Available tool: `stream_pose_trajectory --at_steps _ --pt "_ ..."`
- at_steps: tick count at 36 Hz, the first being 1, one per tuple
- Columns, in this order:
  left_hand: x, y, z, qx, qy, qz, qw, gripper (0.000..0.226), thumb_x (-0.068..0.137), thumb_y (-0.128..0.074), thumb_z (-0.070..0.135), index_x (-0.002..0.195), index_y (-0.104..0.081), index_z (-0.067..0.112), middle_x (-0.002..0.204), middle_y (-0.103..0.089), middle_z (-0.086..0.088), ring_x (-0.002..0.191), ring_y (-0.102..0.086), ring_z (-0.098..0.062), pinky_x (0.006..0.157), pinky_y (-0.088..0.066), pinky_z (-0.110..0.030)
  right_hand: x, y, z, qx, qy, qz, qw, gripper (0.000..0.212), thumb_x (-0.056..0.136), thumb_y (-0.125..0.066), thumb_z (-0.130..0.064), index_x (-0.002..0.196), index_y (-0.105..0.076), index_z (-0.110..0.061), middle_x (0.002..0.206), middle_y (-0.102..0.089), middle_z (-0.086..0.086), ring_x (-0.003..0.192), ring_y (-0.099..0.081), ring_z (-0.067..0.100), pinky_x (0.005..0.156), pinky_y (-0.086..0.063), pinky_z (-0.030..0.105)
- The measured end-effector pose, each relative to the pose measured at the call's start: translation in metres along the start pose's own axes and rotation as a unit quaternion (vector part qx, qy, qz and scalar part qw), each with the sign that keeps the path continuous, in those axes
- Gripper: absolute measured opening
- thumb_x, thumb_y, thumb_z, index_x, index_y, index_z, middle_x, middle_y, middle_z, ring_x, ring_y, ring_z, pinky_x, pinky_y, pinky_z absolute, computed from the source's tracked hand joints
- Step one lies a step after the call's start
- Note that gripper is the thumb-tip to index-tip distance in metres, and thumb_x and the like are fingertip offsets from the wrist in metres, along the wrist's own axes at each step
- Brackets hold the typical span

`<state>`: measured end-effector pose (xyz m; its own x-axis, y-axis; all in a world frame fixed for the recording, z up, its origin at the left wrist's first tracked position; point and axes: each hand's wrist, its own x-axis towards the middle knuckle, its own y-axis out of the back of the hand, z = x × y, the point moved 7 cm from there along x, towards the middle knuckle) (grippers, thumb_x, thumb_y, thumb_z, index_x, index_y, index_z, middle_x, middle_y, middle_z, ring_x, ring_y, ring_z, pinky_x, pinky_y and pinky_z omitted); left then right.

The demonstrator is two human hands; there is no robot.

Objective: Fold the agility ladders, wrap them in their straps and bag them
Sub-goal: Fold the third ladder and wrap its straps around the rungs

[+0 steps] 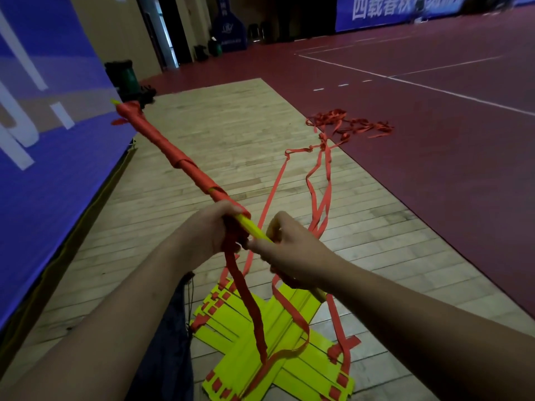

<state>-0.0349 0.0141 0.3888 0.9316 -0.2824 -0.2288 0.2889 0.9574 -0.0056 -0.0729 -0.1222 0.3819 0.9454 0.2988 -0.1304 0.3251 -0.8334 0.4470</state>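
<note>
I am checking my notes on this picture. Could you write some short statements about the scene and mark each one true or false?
1. Both the left hand and the right hand grip the long bundle. True.
2. Red strap covers the bundle's whole length. False: bare yellow shows between the hands.
3. Stacked yellow rungs lie crossed on the wooden floor. True.
4. The loose straps trailing away are blue. False: they are red.
5. A dark bag lies beside the left forearm. True.
</note>
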Motion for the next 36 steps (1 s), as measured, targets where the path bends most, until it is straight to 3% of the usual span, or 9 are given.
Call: stream_pose_trajectory --at_steps 6,11,14,18,24,26,30,32,36 --pt "-0.009 0.009 0.009 -0.073 -0.019 -0.033 0.997 0.036 0.064 -0.064 0.022 0.092 -0.069 0.0 0.084 -0.063 -0.018 0.08 -0.06 -0.033 0.08 -0.044 -0.045 -0.009 -0.013 -0.003 0.204 -0.007 -0.196 0.959 0.03 0.097 -0.066 -0.023 0.114 -0.058 0.0 0.093 -0.069 0.017 0.072 -0.069 0.029 0.063 -0.058 0.036" --pt "-0.004 0.008 0.003 0.001 0.011 -0.025 1.0 0.026 0.091 -0.051 0.029 0.1 -0.06 0.007 0.084 -0.065 -0.014 0.077 -0.062 -0.03 0.07 -0.047 -0.037 -0.004 -0.005 -0.008 0.168 0.039 -0.115 0.978 0.025 0.094 -0.07 -0.015 0.112 -0.059 -0.001 0.096 -0.072 0.02 0.079 -0.074 0.037 0.068 -0.063 0.042" --pt "-0.004 0.011 -0.006 0.081 0.053 0.004 0.995 0.037 0.103 -0.043 0.038 0.106 -0.057 0.005 0.068 -0.06 -0.012 0.062 -0.064 -0.029 0.052 -0.051 -0.027 0.004 -0.001 -0.004 0.022 0.057 -0.016 0.998 0.027 0.095 -0.07 -0.019 0.114 -0.055 -0.007 0.091 -0.068 0.013 0.078 -0.073 0.029 0.069 -0.062 0.043" --pt "0.001 0.003 -0.006 0.106 0.012 0.044 0.993 0.042 0.099 -0.051 0.047 0.108 -0.062 0.007 0.063 -0.058 -0.005 0.056 -0.062 -0.024 0.052 -0.05 -0.027 0.006 0.003 -0.003 -0.176 0.075 0.113 0.975 0.025 0.097 -0.066 -0.025 0.114 -0.049 -0.015 0.107 -0.053 0.004 0.091 -0.057 0.023 0.076 -0.049 0.04" --pt "0.006 0.006 0.002 0.107 -0.036 0.128 0.985 0.032 0.096 -0.06 0.039 0.087 -0.064 0.008 0.065 -0.06 -0.007 0.056 -0.062 -0.024 0.057 -0.049 -0.031 0.0 -0.022 -0.007 -0.175 0.127 0.081 0.973 0.031 0.099 -0.058 -0.011 0.12 -0.037 -0.02 0.118 -0.04 0.003 0.088 -0.046 0.015 0.067 -0.037 0.021" --pt "0.008 0.012 0.005 0.082 -0.04 0.139 0.986 0.024 0.094 -0.059 0.029 0.083 -0.063 0.009 0.063 -0.06 -0.008 0.054 -0.061 -0.021 0.058 -0.047 -0.032 0.002 -0.023 -0.009 -0.127 0.136 0.055 0.981 0.028 0.098 -0.06 -0.017 0.11 -0.035 -0.022 0.11 -0.042 0.002 0.08 -0.047 0.011 0.063 -0.039 0.018" --pt "0.011 0.015 0.015 0.015 -0.064 0.097 0.993 0.026 0.072 -0.06 0.024 0.091 -0.067 0.008 0.072 -0.063 -0.007 0.064 -0.061 -0.02 0.062 -0.049 -0.031 0.012 -0.008 -0.006 0.15 0.049 0.015 0.987 0.038 0.093 -0.07 -0.033 0.116 -0.046 -0.016 0.113 -0.06 0.009 0.081 -0.065 0.017 0.06 -0.052 0.023" --pt "0.009 0.013 0.022 0.003 -0.085 0.048 0.995 0.023 0.078 -0.064 0.017 0.099 -0.067 0.006 0.075 -0.067 -0.005 0.068 -0.064 -0.019 0.061 -0.054 -0.027 0.014 -0.008 -0.001 0.279 -0.015 -0.018 0.96 0.047 0.091 -0.073 -0.032 0.123 -0.049 -0.007 0.11 -0.063 0.015 0.082 -0.063 0.023 0.062 -0.055 0.028" --pt "0.005 0.008 0.02 -0.019 -0.087 -0.022 0.996 0.033 0.083 -0.063 0.016 0.11 -0.061 -0.002 0.077 -0.069 -0.008 0.069 -0.067 -0.02 0.06 -0.055 -0.026 0.0 -0.033 -0.005 0.407 -0.086 -0.226 0.881 0.043 0.097 -0.059 -0.03 0.125 -0.052 0.003 0.106 -0.068 0.021 0.093 -0.067 0.038 0.08 -0.059 0.045"
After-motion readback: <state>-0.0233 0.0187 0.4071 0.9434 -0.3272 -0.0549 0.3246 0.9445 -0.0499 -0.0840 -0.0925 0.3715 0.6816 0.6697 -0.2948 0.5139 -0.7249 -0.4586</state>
